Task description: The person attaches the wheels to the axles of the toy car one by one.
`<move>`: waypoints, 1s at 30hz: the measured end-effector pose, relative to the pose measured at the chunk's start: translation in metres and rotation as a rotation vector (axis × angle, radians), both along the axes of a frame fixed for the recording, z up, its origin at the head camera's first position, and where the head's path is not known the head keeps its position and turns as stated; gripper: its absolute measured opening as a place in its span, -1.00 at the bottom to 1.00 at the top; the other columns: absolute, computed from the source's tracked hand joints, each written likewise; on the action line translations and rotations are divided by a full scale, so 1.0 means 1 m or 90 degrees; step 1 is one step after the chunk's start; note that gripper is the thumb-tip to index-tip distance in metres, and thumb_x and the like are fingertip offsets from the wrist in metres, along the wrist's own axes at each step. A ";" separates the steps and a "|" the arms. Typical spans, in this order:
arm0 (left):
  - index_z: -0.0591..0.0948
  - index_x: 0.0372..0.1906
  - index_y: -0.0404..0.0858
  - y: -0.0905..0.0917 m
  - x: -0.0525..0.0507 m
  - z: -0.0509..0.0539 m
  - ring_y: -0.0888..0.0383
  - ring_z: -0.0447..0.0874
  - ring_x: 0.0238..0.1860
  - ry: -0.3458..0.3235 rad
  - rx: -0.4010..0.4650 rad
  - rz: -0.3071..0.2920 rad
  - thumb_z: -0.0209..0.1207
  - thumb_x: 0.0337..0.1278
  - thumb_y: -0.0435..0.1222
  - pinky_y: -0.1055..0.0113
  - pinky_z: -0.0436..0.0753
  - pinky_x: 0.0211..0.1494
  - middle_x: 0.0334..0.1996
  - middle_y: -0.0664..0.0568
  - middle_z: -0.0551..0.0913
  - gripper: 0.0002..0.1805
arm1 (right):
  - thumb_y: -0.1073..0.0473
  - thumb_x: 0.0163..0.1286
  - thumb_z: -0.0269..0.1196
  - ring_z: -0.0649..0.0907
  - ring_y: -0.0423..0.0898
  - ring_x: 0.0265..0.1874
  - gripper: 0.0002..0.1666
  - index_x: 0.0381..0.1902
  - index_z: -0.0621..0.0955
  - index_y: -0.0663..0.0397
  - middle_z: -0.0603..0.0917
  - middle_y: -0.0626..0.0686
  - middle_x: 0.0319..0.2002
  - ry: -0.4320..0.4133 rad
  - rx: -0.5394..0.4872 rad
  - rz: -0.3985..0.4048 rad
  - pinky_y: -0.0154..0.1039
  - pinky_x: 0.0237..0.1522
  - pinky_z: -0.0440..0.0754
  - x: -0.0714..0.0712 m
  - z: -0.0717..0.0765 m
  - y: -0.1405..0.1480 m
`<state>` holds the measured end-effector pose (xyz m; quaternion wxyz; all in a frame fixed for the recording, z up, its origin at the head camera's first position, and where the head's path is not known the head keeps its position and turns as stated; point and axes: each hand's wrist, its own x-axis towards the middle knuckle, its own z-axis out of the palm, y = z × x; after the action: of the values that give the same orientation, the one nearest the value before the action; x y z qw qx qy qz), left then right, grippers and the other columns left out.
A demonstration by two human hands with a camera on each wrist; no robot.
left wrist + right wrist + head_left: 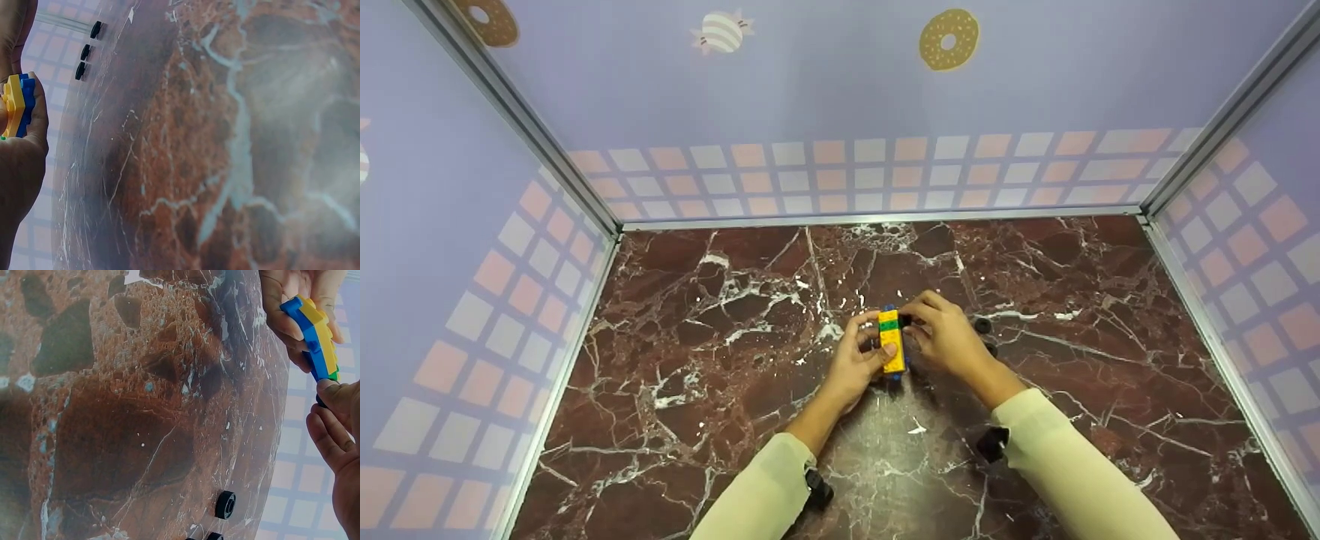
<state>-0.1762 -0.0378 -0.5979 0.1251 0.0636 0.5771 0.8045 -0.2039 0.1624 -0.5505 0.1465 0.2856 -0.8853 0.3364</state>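
A toy car built of bricks (893, 355), yellow with a green band on top over a blue base, is held above the table between the two hands. My left hand (849, 369) grips it from the left side, with the thumb on the yellow top. On the other side my right hand (954, 339) pinches a small black wheel (320, 401) against the edge of the blue base (311, 336), near the green brick (334, 375). Fingers partly cover that wheel, so I cannot tell whether it is seated.
Several loose black wheels lie on the marbled table (720, 390) right of the hands, among them one wheel (983, 325) in the head view and another wheel (225, 504) in the right wrist view. Purple patterned panels (840, 90) enclose the back and sides.
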 end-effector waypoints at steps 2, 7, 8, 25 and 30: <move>0.24 0.58 -0.35 0.000 0.000 0.001 0.16 0.83 -0.14 0.000 0.002 0.000 0.31 0.49 -0.46 0.30 0.93 -0.02 0.17 -0.18 0.61 -0.28 | 0.50 0.34 0.50 0.82 0.16 -0.14 -0.71 0.01 0.79 0.27 0.72 0.18 -0.11 0.002 -0.003 0.000 -0.02 -0.02 0.93 -0.001 0.000 0.000; 0.24 0.58 -0.35 0.000 0.000 0.002 0.14 0.83 -0.13 0.000 -0.001 0.002 0.30 0.49 -0.48 0.30 0.93 -0.02 0.19 -0.19 0.60 -0.28 | 0.52 0.32 0.50 0.82 0.16 -0.14 -0.70 0.00 0.79 0.29 0.72 0.19 -0.11 -0.001 -0.004 0.002 -0.04 -0.01 0.94 0.000 0.001 0.000; 0.24 0.58 -0.35 0.000 0.001 0.002 0.14 0.83 -0.13 -0.002 -0.001 0.003 0.30 0.49 -0.49 0.29 0.93 -0.01 0.19 -0.20 0.60 -0.29 | 0.52 0.32 0.50 0.82 0.16 -0.14 -0.69 0.01 0.79 0.29 0.72 0.20 -0.11 -0.004 -0.005 0.002 -0.04 -0.01 0.94 0.000 0.001 0.000; 0.21 0.58 -0.32 0.001 0.001 0.001 0.12 0.80 -0.08 -0.007 -0.006 -0.009 0.25 0.52 -0.54 0.26 0.92 0.05 0.25 -0.27 0.53 -0.30 | 0.60 0.30 0.46 0.84 0.15 -0.16 -0.67 0.00 0.78 0.31 0.73 0.21 -0.13 -0.022 -0.046 0.024 -0.08 -0.05 0.95 -0.003 0.000 0.001; 0.22 0.59 -0.31 0.002 0.001 0.001 0.12 0.80 -0.09 -0.010 -0.010 -0.004 0.27 0.51 -0.52 0.27 0.92 0.04 0.25 -0.28 0.53 -0.28 | 0.59 0.33 0.46 0.84 0.17 -0.12 -0.68 0.01 0.78 0.31 0.73 0.21 -0.11 -0.036 -0.050 0.029 -0.08 0.00 0.95 -0.002 0.001 0.003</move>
<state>-0.1756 -0.0361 -0.5972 0.1327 0.0583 0.5822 0.8000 -0.2061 0.1650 -0.5496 0.1248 0.2901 -0.8683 0.3824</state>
